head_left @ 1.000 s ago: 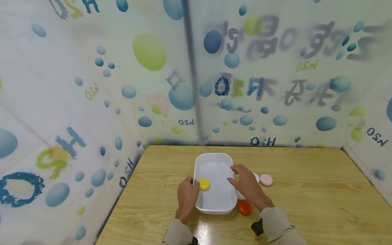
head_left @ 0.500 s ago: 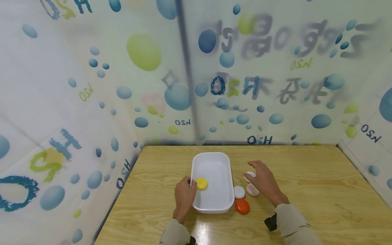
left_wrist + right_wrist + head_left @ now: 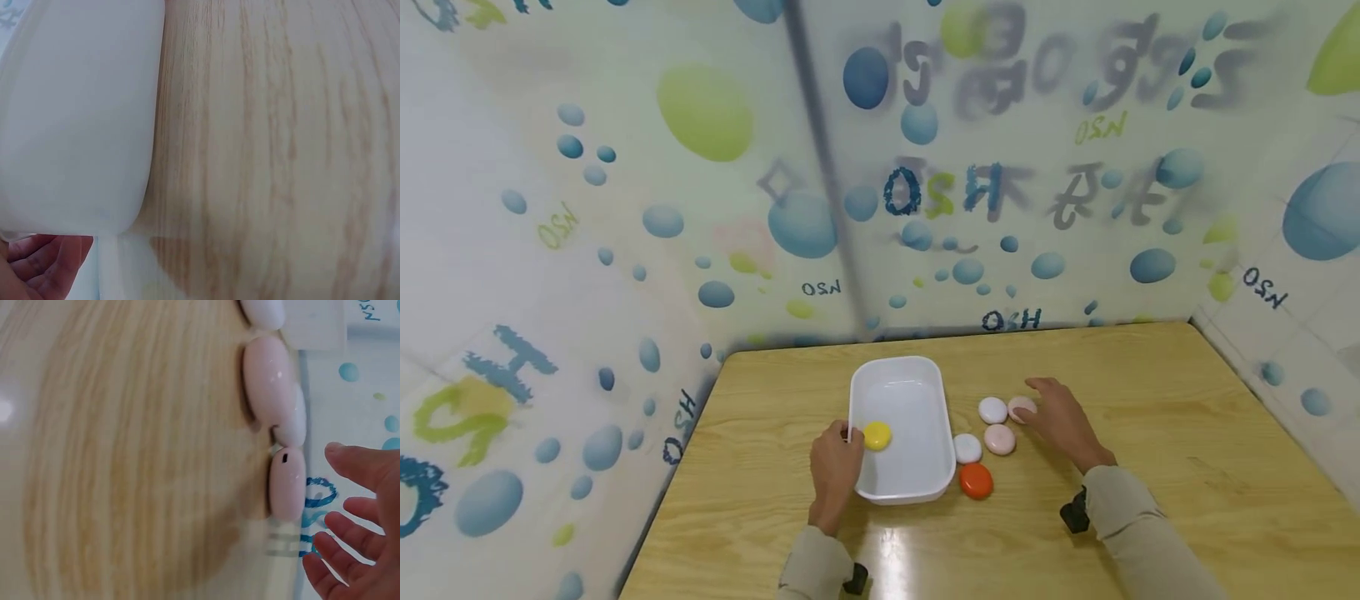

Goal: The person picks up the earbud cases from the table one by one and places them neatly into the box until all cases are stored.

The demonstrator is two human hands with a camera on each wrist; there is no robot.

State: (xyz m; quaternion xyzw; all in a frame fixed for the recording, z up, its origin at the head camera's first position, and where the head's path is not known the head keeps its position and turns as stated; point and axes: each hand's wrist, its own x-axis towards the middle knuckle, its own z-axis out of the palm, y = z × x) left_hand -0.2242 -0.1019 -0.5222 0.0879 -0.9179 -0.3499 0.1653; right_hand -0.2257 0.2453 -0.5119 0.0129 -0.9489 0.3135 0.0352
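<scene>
My left hand (image 3: 833,462) grips the left rim of a white rectangular tray (image 3: 910,493), thumb over the edge. In the left wrist view, curled fingers (image 3: 50,265) show below the tray's outer wall (image 3: 81,119). A round yellow disc (image 3: 877,435) lies inside, near that thumb. My right hand (image 3: 1063,425) reaches over the table with fingers spread around a pale pink disc (image 3: 1021,408). The right wrist view shows thumb and fingers apart, and a small black mark on the nearest pink disc (image 3: 287,490). Another pink disc (image 3: 999,439) lies just nearer.
Right of the tray, a white disc (image 3: 967,448) sits close to its wall, with a red disc (image 3: 976,481) in front of it. A second white disc (image 3: 992,410) lies farther back. A patterned curtain (image 3: 970,275) rises behind the wooden table (image 3: 1112,367).
My right hand has moved from the tray's right side rightward to the far pink disc, uncovering the other discs. The left hand stays on the tray rim. The head view has swung right.
</scene>
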